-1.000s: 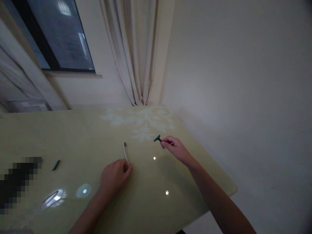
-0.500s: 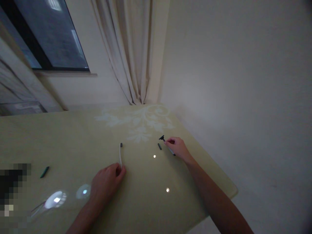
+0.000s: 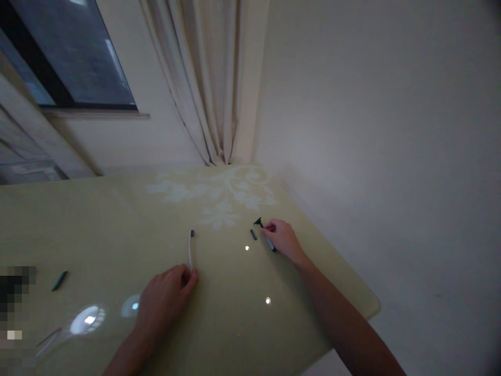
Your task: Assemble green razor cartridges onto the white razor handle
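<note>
Between the thumb and fingers of my left hand [image 3: 168, 295] is the lower end of a white toothbrush [image 3: 190, 250]. Its dark-bristled head points away from me, toward the window side. My right hand [image 3: 285, 240] pinches a dark razor [image 3: 270, 243] by the upper handle, just below its T-shaped head. Close to the razor's head, on its left, a small dark strip [image 3: 253, 234] lies on the table; it looks like a blade cover, though it is too small to be sure. The rest of the toothbrush handle is hidden by my left hand.
The glossy yellowish table [image 3: 219, 324] reflects several lights. A dark green slim object [image 3: 60, 281] lies at left, with thin pale sticks [image 3: 49, 339] nearer me. A wall [image 3: 371, 156] borders the right edge; a curtain [image 3: 211, 83] hangs behind.
The view has shifted slightly, moving most things a little left in the picture. The razor's handle end has swung slightly left and down. Both hands keep their holds.
</note>
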Motion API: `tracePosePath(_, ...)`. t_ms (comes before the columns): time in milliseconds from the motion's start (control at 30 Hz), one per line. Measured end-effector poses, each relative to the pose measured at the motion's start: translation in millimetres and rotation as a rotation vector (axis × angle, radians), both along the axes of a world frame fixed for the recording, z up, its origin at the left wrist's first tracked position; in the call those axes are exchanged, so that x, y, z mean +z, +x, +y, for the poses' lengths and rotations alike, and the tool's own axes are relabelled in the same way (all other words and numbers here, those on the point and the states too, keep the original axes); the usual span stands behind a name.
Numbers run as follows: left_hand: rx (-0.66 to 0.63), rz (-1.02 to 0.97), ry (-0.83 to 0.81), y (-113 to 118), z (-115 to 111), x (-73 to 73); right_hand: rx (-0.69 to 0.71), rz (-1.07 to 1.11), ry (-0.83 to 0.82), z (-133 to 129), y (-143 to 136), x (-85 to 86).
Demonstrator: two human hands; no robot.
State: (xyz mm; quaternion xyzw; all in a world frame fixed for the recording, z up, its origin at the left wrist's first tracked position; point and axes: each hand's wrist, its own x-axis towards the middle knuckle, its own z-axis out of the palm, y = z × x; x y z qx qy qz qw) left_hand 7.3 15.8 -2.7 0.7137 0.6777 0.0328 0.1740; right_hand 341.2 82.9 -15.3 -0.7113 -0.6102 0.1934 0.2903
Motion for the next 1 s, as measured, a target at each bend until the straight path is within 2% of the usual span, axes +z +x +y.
tracePosePath(233, -0.026, -0.047, 0.032, 0.7, -0.5, -1.8, -0.006, -0.024, 0.017, 1.1, -0.9, -3.0)
tracePosePath(367, -0.013, -0.124, 0.077, 1.6, 0.6, -8.5, -0.01, -0.023, 0.029, 0.8, -2.0, -4.4)
tracePosePath(533, -0.042, -0.421, 0.178, 1.3, 4.4, -17.9, -0.014, 0.005, 0.062, -1.0, -1.5, -2.1)
tracePosePath(667, -0.065, -0.722, 0.183, 6.2, 0.1, -15.3, 0.006, 0.045, 0.154, -7.9, -5.1, 6.7)
tracePosePath(800, -0.085, -0.899, 0.164, 23.5, -11.1, -7.2, 0.172, 0.164, 0.212, -22.3, -25.4, 17.0)
tracePosePath(867, -0.112, -0.946, 0.144, 36.5, -15.0, -3.4, 0.306, 0.244, 0.217, -30.0, -39.0, 20.2)
tracePosePath(933, -0.157, -0.975, 0.112, 50.7, -16.1, -0.6, 0.492, 0.418, 0.234, -36.1, -50.2, 21.9)
tracePosePath(1000, -0.199, -0.987, 0.094, 64.8, -15.1, 0.9, 0.583, 0.518, 0.222, -39.9, -56.6, 22.7)
